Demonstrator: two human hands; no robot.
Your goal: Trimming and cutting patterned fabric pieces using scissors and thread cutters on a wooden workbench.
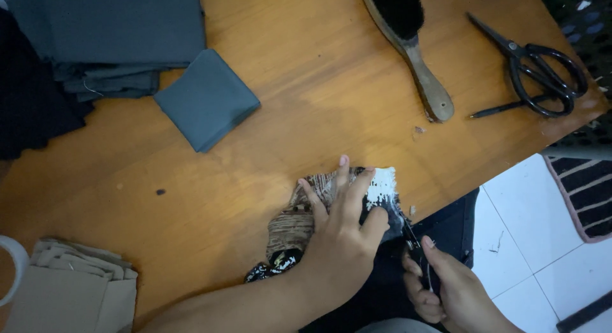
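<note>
Cardboard (70,288) lies at the table's (306,103) left corner, grey cloth (207,98) further up. Left hand (341,240) presses flat, fingers spread, on a patterned cloth (306,212) at the near edge. Right hand (446,288), just beside it, grips a small black tool (411,240). Brush (408,43) and scissors (542,68) lie beyond.

I was looking at a small sewing workshop: a worn wooden worktable (306,110) carried stacked grey fabric (115,33), black tailor's shears (542,68), a clothes brush (408,46) and cardboard pieces (70,288), above white floor tiles (542,244).
</note>
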